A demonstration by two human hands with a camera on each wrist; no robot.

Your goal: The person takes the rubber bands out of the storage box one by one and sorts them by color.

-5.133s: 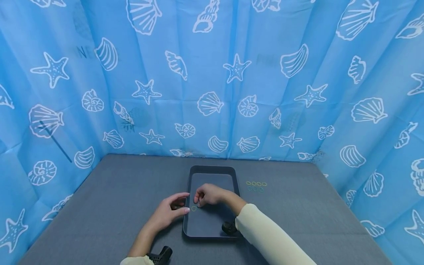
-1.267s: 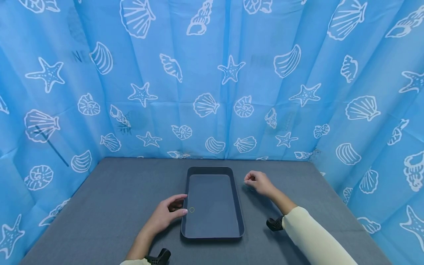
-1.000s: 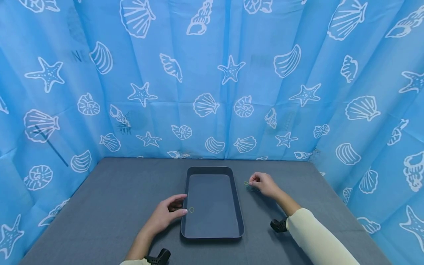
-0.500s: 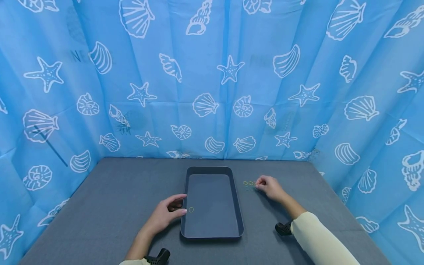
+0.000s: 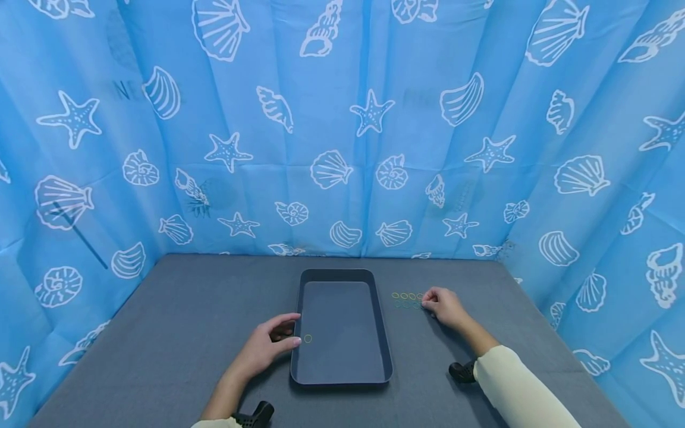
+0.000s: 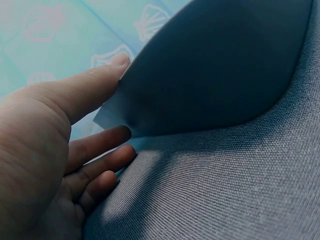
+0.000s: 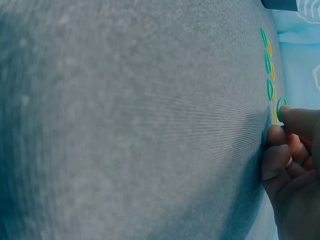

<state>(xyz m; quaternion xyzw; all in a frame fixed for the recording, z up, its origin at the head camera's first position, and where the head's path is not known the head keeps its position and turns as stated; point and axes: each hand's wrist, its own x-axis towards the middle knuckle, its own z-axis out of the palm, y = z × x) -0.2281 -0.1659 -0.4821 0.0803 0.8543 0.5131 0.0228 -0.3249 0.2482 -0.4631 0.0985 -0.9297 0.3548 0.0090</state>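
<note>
My right hand (image 5: 445,308) pinches a thin green ring (image 7: 281,104) at its fingertips, low over the cloth at the right end of two rows of rings. The far row is made of yellow rings (image 5: 404,295); the near row holds green rings (image 5: 407,304). In the right wrist view, the green rings (image 7: 267,62) overlap the yellow rings behind them. My left hand (image 5: 266,345) rests at the left side of a dark grey tray (image 5: 387,351), fingers relaxed, with the thumb at the rim and the fingertips by the outer wall (image 6: 200,75). One yellow ring (image 5: 307,339) lies inside the tray near that hand.
A grey cloth (image 5: 203,309) covers the table. Blue curtains (image 5: 342,119) printed with white shells and starfish stand behind it and along both sides. A black wrist device (image 5: 258,414) sits at my left cuff, another wrist device (image 5: 461,373) at the right.
The right hand has gone from inside the tray to the table on the right, then rightward along the rows, uncovering rings. My left hand stays at the tray.
</note>
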